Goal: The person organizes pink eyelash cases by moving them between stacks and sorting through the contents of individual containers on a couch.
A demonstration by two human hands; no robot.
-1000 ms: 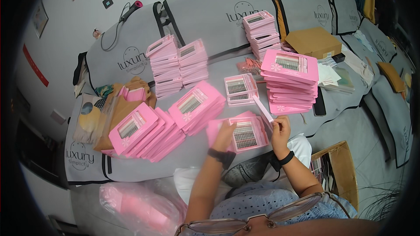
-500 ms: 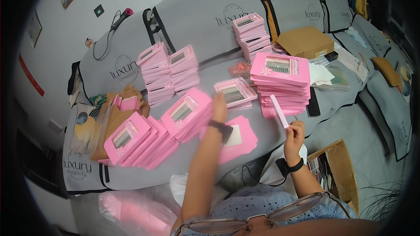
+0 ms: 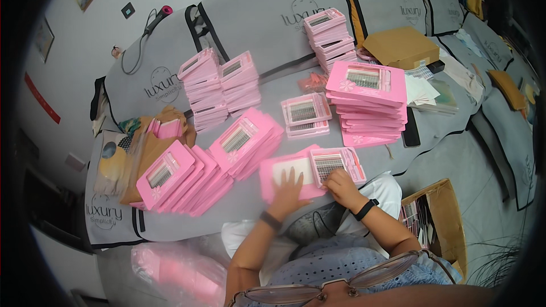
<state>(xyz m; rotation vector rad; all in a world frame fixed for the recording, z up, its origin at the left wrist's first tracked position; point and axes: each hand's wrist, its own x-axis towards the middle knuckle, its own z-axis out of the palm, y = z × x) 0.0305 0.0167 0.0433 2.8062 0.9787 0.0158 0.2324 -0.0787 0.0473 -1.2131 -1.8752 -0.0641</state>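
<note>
My left hand [image 3: 286, 194] lies with fingers spread on a low pile of pink cards [image 3: 267, 179], over the white window of the top one. A clear-lidded pink case of false lashes [image 3: 329, 165] is in my right hand [image 3: 344, 190], its left side overlapping the cards. The right fingertips grip its near edge. Just beyond, two more lash cases [image 3: 306, 111] lie stacked on the grey sofa cover [image 3: 244, 224]. Pink-framed lash packs form a tall stack [image 3: 368, 102] to the right and leaning rows [image 3: 242, 142] to the left.
Stacked lash cases stand at the back left [image 3: 206, 91] and back right [image 3: 329, 37]. A brown cardboard box [image 3: 401, 46] and a black phone [image 3: 410, 129] lie right. An open carton [image 3: 446, 222] stands low right; a plastic bag [image 3: 176, 273] lies low left.
My right hand has come left and lowered its lash case from edge-on to flat, against the cards. My left hand has drawn back from the stacked cases onto the cards.
</note>
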